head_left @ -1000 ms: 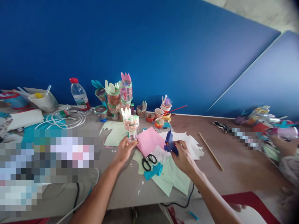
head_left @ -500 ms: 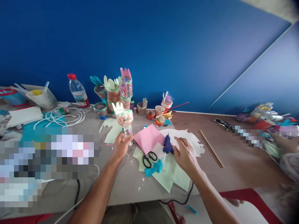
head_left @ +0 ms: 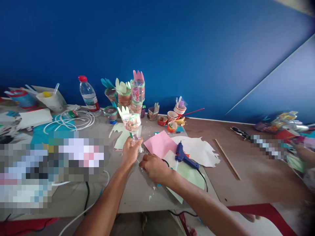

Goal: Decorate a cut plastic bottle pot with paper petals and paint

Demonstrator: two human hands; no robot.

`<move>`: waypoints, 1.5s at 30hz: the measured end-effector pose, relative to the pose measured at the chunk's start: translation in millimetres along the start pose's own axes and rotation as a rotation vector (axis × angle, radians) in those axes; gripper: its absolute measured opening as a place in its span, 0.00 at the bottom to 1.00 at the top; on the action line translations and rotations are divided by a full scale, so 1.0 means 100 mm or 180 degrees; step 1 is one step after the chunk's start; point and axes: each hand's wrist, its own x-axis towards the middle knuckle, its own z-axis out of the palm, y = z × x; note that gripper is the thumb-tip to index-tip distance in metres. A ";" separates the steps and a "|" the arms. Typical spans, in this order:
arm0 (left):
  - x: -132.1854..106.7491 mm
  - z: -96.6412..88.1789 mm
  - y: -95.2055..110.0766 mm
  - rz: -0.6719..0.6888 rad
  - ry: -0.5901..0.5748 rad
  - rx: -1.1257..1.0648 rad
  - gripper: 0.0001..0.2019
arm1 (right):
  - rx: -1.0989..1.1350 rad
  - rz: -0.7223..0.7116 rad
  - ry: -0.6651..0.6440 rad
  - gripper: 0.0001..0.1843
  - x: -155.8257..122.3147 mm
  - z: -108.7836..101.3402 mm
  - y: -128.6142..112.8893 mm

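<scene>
My left hand (head_left: 131, 150) is closed round the clear lower part of a small craft cup (head_left: 132, 122). The cup stands upright, with cream petal-shaped paper strips rising from its rim. Close by on the right, my right hand (head_left: 154, 167) hangs low over the table, its fingers curled together; whatever they may hold cannot be made out. Black-handled scissors (head_left: 166, 162) are mostly hidden behind this hand. A blue glue gun (head_left: 186, 156) lies on the papers to the right, its black cord trailing off. Beside it are a pink paper sheet (head_left: 158, 144) and pale green paper (head_left: 188, 175).
Several decorated cups (head_left: 123, 98) stand along the blue wall, with a red-capped bottle (head_left: 89, 95) to their left. Small red paper bowls (head_left: 172, 127) are further right. A wooden stick (head_left: 227, 159) and coiled white cable (head_left: 69, 123) lie on the table. Another person's arm (head_left: 305, 152) shows far right.
My right hand has moved left from beside the glue gun to near my left hand, now covering most of the scissors. My left hand keeps its hold on the cup.
</scene>
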 end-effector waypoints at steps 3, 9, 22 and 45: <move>-0.01 0.00 0.01 -0.0006 -0.0097 0.0107 0.16 | -0.0252 -0.0186 -0.0026 0.11 0.03 0.05 0.00; -0.05 0.00 0.04 -0.0003 -0.0123 0.0225 0.15 | -0.0411 -0.0316 -0.0061 0.10 0.09 0.03 -0.02; -0.06 0.03 0.05 -0.0049 -0.0167 -0.0034 0.15 | 0.0678 0.0452 0.0267 0.07 -0.09 -0.15 0.05; -0.14 0.10 -0.01 -0.0224 -0.0605 0.0373 0.17 | 0.7100 0.0983 0.1418 0.06 -0.06 -0.10 0.55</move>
